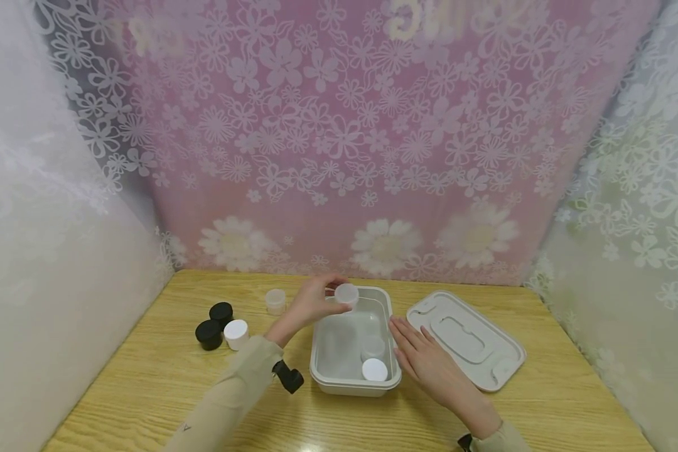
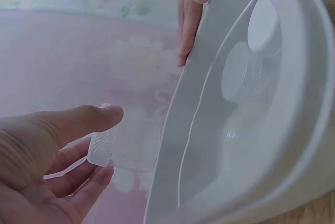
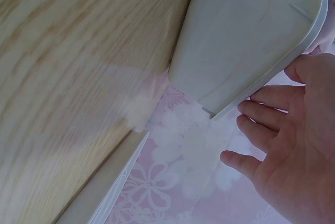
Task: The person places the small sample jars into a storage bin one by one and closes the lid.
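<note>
My left hand (image 1: 311,304) pinches a small clear jar with a translucent ribbed lid (image 2: 103,145) between thumb and fingers. The jar is over the far left part of a light grey plastic box (image 1: 355,390). Inside the box, near its front right corner, sit a white-lidded jar (image 1: 375,370) and a translucent-lidded jar (image 1: 373,346). My right hand (image 1: 429,367) has its fingers extended, with the fingertips at the box's right rim in the right wrist view.
The box's grey lid (image 1: 500,355) lies on the wooden table to the right. Left of the box stand two black jars (image 1: 209,334), a white-lidded jar (image 1: 236,334) and a translucent jar (image 1: 275,301). Floral curtains surround the table at the back and sides.
</note>
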The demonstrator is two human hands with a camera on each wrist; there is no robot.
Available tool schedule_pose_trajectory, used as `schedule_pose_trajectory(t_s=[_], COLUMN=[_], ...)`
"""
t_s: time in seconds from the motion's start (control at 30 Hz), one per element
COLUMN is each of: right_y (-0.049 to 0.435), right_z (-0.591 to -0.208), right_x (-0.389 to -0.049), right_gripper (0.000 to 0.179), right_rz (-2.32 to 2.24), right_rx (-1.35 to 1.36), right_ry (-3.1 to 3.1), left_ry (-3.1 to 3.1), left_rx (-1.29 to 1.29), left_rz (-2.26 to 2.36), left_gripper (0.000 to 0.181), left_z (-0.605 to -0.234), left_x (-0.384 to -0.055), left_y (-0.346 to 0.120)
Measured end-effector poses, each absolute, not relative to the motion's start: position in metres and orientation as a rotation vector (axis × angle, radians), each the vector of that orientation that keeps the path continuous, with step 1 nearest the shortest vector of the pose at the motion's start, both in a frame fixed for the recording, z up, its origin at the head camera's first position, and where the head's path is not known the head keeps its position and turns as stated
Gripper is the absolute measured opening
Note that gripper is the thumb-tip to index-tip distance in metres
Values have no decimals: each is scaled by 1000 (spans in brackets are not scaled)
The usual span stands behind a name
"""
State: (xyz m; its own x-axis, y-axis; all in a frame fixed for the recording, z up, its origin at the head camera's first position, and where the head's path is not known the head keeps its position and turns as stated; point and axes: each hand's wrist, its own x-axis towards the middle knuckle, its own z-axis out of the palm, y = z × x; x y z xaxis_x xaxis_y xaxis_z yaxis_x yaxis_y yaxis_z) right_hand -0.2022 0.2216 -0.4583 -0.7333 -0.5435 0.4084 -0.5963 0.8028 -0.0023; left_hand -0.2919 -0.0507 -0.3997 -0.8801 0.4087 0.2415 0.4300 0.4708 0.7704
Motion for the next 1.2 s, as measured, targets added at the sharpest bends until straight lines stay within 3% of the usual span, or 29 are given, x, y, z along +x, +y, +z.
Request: schedule_pose_trajectory(t_s=[0.6,1.2], right_y=[222,222], right_z=[-458,-460], right_x=[-202,-203], right_gripper=[53,54], right_rz=[173,166], right_rx=[859,867], right_ry=[-2600,-2565], left_ry=[-2842,-3094], left_rx=[-922,-837], left_rz=[-1060,-922], left_gripper=[47,42], left_z=[-408,-421], left_x=[-310,-317], left_y=[-5,17])
